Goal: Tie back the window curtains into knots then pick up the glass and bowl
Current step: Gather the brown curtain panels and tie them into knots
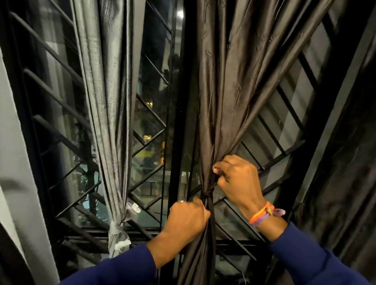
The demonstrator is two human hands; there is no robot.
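Two blue sleeves [320, 269] reach forward. The left hand [186, 223] has a tight grip on the dark curtain [219, 100], just under a small twisted knot [208, 194]. The right hand [235, 181] has its grip closed on the same shiny, smooth cloth, just above the knot. Bright string bands [263, 214] circle the right wrist. Left of both grips hangs a grey curtain [110, 92], rougher looking, already tied low down. Behind the cloth are black crossing metal bars [149, 130] and window glass.
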